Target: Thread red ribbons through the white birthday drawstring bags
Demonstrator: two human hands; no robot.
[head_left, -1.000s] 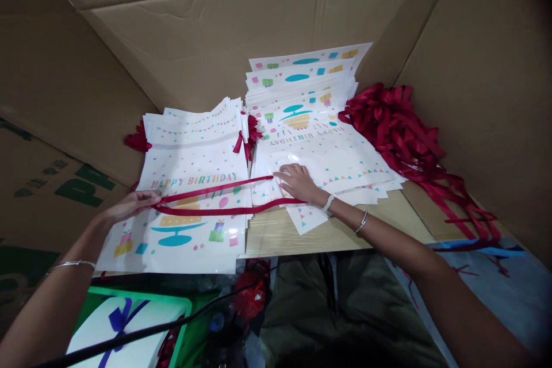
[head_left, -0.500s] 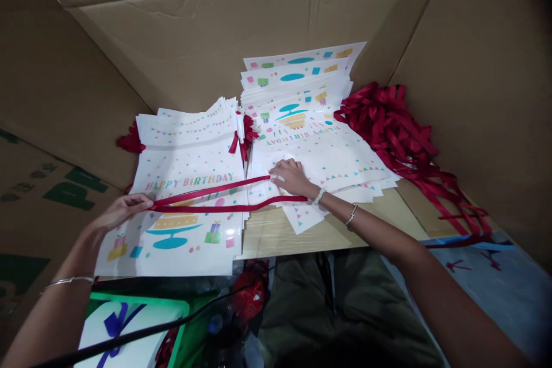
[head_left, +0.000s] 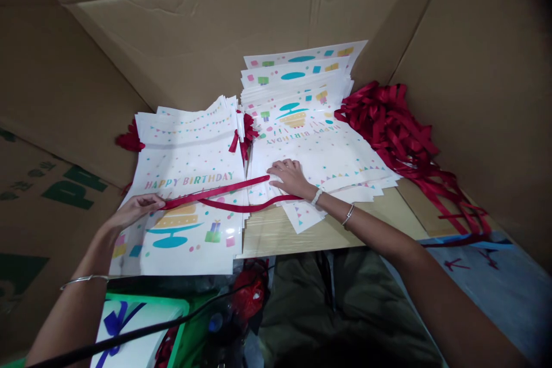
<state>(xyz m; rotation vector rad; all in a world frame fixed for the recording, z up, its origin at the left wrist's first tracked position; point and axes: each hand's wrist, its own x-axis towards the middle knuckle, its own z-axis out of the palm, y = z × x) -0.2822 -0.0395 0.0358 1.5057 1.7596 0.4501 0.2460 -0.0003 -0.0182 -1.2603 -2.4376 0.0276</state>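
A long red ribbon (head_left: 224,188) stretches between my two hands across the printed sheets. My left hand (head_left: 138,208) pinches its doubled left part, over the left stack of white "Happy Birthday" sheets (head_left: 185,152). On the right stack of similar sheets (head_left: 319,152) rests my right hand (head_left: 291,178), fingers bent, with the ribbon's upper strand ending between thumb and forefinger. The lower strand sags and passes under my right wrist. Small red ribbon ends stick out from both sides of the left stack.
A heap of red ribbons (head_left: 392,121) lies at the right, trailing over the table edge. Cardboard walls (head_left: 207,40) enclose the wooden table (head_left: 276,236). Below left stands a green crate (head_left: 183,310) holding white sheets with a purple ribbon; a black cable crosses it.
My left hand has slid right along the ribbon, shortening the span between my hands. My right hand has stayed almost in place, shifting slightly left.
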